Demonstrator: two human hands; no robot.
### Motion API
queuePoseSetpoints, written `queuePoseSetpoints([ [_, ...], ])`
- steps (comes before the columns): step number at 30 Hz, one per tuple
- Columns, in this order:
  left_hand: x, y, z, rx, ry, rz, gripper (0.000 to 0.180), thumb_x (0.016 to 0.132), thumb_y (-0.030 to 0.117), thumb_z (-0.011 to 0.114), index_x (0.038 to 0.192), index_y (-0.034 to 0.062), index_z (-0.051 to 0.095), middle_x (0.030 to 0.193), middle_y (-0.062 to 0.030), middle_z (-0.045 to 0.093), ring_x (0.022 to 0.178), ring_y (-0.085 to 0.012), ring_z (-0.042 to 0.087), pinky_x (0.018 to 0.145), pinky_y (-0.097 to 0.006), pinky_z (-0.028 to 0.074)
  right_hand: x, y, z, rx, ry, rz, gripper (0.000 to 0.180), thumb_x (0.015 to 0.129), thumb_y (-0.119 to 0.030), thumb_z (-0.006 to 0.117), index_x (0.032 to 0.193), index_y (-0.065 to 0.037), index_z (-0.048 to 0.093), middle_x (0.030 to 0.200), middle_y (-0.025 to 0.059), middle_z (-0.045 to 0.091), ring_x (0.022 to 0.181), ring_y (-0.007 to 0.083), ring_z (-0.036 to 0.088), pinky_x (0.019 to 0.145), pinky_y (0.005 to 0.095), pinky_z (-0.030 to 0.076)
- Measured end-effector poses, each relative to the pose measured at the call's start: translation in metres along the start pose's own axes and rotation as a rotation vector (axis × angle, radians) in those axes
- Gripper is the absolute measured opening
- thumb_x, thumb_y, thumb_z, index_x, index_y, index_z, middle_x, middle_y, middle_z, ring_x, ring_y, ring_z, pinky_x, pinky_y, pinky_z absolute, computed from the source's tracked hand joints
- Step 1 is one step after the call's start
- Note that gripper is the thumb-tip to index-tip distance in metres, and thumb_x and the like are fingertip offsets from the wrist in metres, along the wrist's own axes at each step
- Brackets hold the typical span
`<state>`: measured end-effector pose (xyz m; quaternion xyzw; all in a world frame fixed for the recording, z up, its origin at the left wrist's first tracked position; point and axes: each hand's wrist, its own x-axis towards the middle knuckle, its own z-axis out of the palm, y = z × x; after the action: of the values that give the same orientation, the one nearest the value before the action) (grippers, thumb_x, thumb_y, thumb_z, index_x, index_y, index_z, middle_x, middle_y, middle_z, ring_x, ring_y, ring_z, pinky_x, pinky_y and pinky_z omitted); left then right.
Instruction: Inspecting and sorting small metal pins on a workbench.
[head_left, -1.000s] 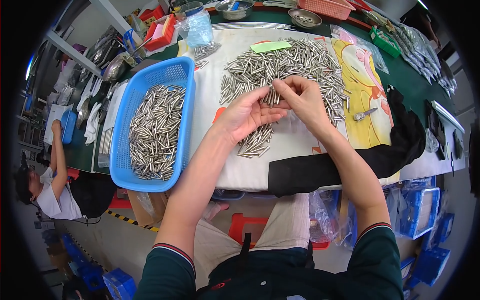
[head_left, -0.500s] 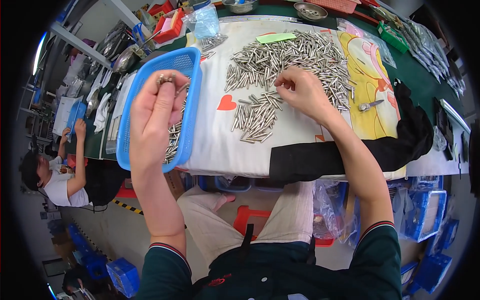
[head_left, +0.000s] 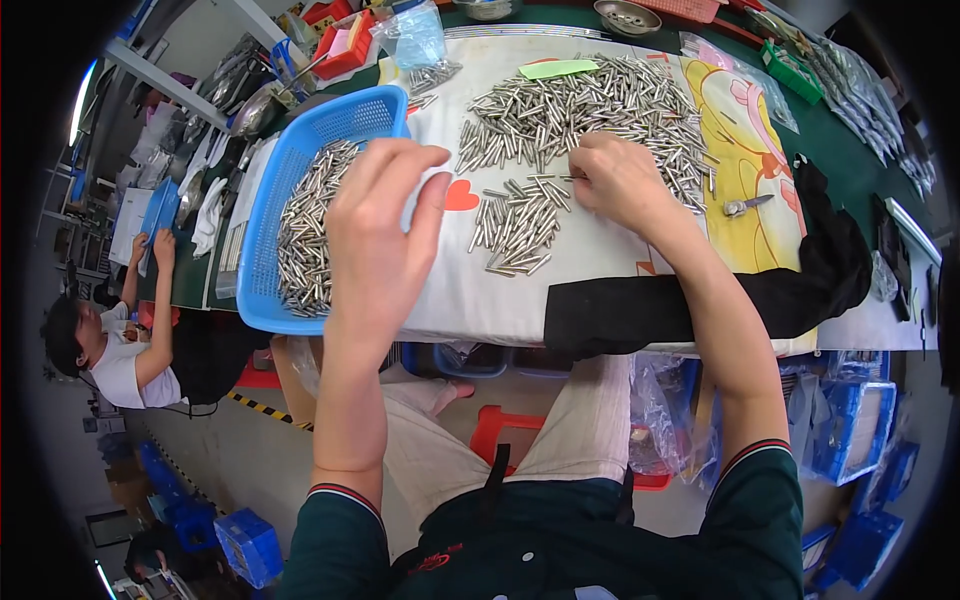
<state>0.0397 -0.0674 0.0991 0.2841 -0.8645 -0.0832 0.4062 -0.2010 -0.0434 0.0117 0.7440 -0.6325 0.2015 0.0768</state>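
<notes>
White cloth (head_left: 520, 300) under us: our left hand (head_left: 385, 235), fingers now loosely spread and empty, swings back from the blue basket (head_left: 262, 240); right hand (head_left: 615, 180) fingertips press the small pin pile (head_left: 515, 225) beside it.

A factory workshop: heaped metal pins (head_left: 580, 105), blue basket (head_left: 290, 190), stacked crates (head_left: 850, 430).

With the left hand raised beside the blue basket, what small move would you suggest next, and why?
Probably bring the left hand back right to the small cluster of silver metal pins: it hovers between the blue plastic basket and that cluster, showing no pins, while the right hand rests at the cluster's edge.
</notes>
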Motion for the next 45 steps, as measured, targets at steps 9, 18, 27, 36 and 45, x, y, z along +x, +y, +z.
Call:
queuePoseSetpoints([
  [9,0.004,-0.041,0.092,-0.038,-0.172,0.002,0.005,0.075,0.004,0.062,0.079,0.0,0.063,0.078,-0.0123,0.058,0.077,-0.0311,0.057,0.069,-0.04,0.046,0.002,0.004,0.009,-0.13,0.103,0.041,0.007,0.064,-0.006,0.057,0.062,-0.001,0.059,0.07,0.0131,0.061,0.071,0.0297,0.061,0.064,0.039,0.05],
  [18,0.008,-0.043,0.121,-0.071,-0.346,-0.005,0.01,0.072,0.01,0.067,0.075,0.0016,0.063,0.073,-0.0127,0.057,0.077,-0.0317,0.057,0.069,-0.041,0.046,0.0,-0.016,0.006,0.243,0.02,0.172,0.012,0.067,-0.014,0.059,0.068,-0.003,0.061,0.07,0.0125,0.061,0.071,0.0304,0.061,0.064,0.0403,0.049],
  [27,0.005,-0.029,0.122,0.118,-0.361,-0.183,0.026,0.07,0.024,0.069,0.069,-0.0003,0.059,0.068,-0.0132,0.061,0.066,-0.0283,0.06,0.063,-0.039,0.047,0.002,-0.01,0.001,0.177,-0.108,0.254,0.013,0.068,-0.018,0.061,0.071,-0.006,0.063,0.072,0.0106,0.063,0.074,0.0281,0.062,0.064,0.0391,0.048],
  [36,0.011,-0.018,0.122,0.204,-0.421,-0.226,0.016,0.065,0.016,0.064,0.068,0.0006,0.061,0.07,-0.0155,0.061,0.069,-0.0314,0.06,0.066,-0.041,0.047,0.005,-0.014,0.001,0.212,-0.119,0.253,0.012,0.066,-0.015,0.061,0.072,-0.005,0.064,0.071,0.0132,0.064,0.074,0.0296,0.064,0.065,0.0397,0.05],
  [45,0.014,-0.027,0.129,0.179,-0.249,0.088,0.006,0.062,0.004,0.061,0.065,0.0007,0.058,0.07,-0.0131,0.057,0.07,-0.0312,0.057,0.065,-0.043,0.045,-0.002,-0.005,-0.008,-0.059,-0.065,0.204,0.011,0.066,-0.007,0.06,0.074,-0.003,0.066,0.074,0.0151,0.064,0.075,0.0308,0.064,0.062,0.0409,0.051],
])
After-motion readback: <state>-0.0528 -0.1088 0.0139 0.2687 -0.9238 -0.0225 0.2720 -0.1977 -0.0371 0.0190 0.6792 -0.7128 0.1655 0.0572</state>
